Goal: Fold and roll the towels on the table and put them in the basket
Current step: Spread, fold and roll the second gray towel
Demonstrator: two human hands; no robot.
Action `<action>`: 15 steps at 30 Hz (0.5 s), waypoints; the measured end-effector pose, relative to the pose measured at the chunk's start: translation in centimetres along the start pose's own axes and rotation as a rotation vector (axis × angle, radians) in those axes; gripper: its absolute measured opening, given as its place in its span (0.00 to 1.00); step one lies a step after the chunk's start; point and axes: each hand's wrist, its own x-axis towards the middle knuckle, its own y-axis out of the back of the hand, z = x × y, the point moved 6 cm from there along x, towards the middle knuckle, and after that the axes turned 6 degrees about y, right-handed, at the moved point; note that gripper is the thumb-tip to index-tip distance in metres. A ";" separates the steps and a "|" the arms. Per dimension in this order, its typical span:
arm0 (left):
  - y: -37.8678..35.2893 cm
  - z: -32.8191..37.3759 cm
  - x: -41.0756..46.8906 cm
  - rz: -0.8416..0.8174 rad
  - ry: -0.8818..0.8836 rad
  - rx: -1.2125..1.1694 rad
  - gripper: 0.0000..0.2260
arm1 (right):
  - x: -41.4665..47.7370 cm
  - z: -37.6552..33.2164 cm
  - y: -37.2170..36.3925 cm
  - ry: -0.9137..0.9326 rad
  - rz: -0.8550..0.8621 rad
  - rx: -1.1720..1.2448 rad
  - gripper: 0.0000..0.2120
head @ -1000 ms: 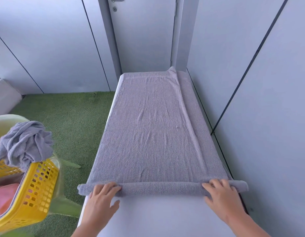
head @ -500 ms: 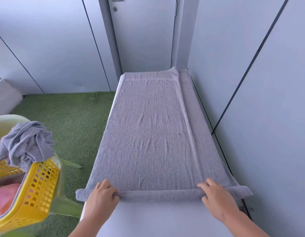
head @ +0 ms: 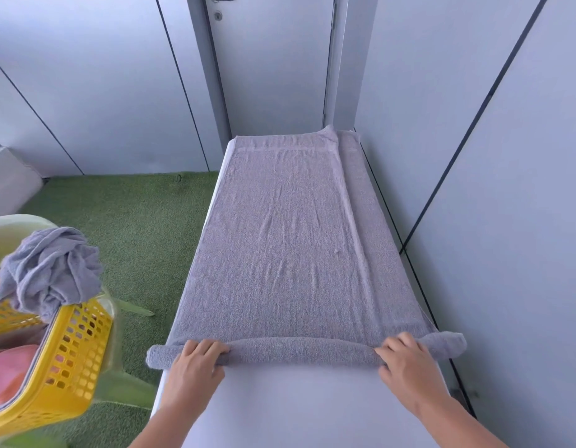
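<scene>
Head view: the grey towel (head: pixel 290 253) lies flat along the white counter (head: pixel 296 412), its near end wound into a thin roll (head: pixel 299 350). The left hand (head: pixel 196 367) and right hand (head: pixel 406 363) each curl a grip over that roll. Best to push both sides forward together, snug, so the ends come out level. The yellow basket (head: pixel 76 350) stands to the left.

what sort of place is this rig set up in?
Probably a small balcony or utility nook used for laundry: green artificial turf floor, plain grey wall panels with a door, and a yellow basket beside a narrow white table.
</scene>
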 end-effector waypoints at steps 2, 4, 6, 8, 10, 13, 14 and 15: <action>0.4 -0.2 0.1 0.021 -0.040 0.031 0.10 | 0.2 0.0 0.1 0.016 0.009 -0.017 0.09; 0.8 -0.1 -0.1 0.048 -0.082 0.051 0.07 | 0.1 0.0 0.3 0.034 0.013 -0.015 0.07; 1.1 0.1 -0.5 0.064 -0.110 0.050 0.05 | 0.0 -0.1 0.5 0.054 0.015 -0.007 0.09; 1.2 0.3 -0.7 0.064 -0.119 0.047 0.06 | -0.1 0.1 0.3 0.036 0.013 -0.005 0.12; 1.1 0.1 -0.6 0.049 -0.098 0.046 0.08 | 0.2 0.3 0.0 -0.002 -0.011 0.026 0.15; 1.2 -0.2 -0.3 0.032 -0.026 0.031 0.06 | 0.7 0.5 -0.2 -0.067 -0.089 0.133 0.09; 1.1 -0.3 -0.2 0.034 -0.001 0.014 0.03 | 0.8 0.4 0.0 -0.084 -0.095 0.168 0.07; 1.0 -0.3 -0.1 0.025 0.026 -0.010 0.06 | 0.8 0.4 0.2 -0.106 -0.070 0.212 0.09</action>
